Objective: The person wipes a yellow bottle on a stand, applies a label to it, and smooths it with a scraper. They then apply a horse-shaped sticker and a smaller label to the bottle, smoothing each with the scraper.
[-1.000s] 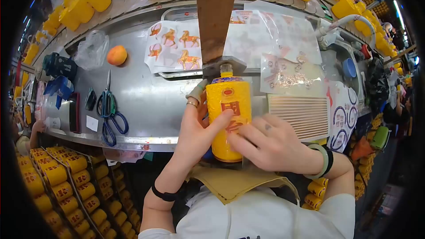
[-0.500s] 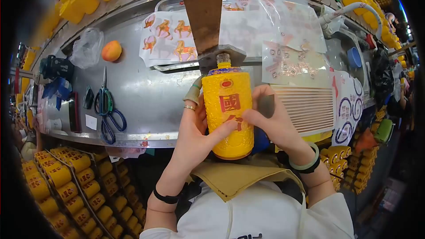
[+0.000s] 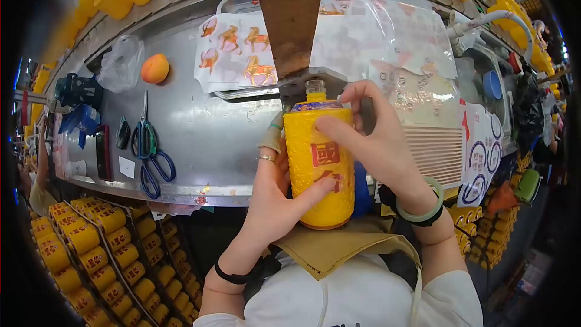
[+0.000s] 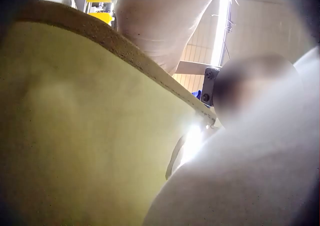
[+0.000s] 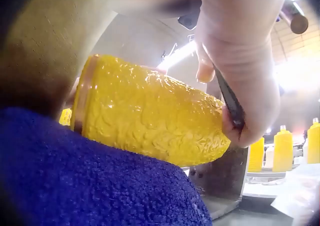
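A yellow embossed bottle (image 3: 321, 206) with red characters and a clear glass neck lies neck-away in front of the body. My left hand (image 3: 272, 200) grips its left side, thumb across the front over part of the lower character. My right hand (image 3: 378, 139) is at the upper right, its thumb on the bottle face just below the blue-patterned shoulder. A dark flat scraper-like piece (image 5: 229, 98) is held in the right hand's fingers, close against the bottle's upper end. The left wrist view shows mostly apron (image 4: 100, 121) and forearm.
A blue towel (image 5: 115, 181) lies under the bottle. Scissors (image 3: 145, 151), a peach (image 3: 155, 69) and horse decal sheets (image 3: 239, 48) are on the metal table (image 3: 200, 139). A brown post (image 3: 290, 18) stands directly beyond the neck. Racks of yellow bottles (image 3: 85, 236) stand lower left.
My right hand has moved from the bottle's lower front to its right side, then up to near the shoulder. The left hand keeps its grip; its thumb is lower on the face.
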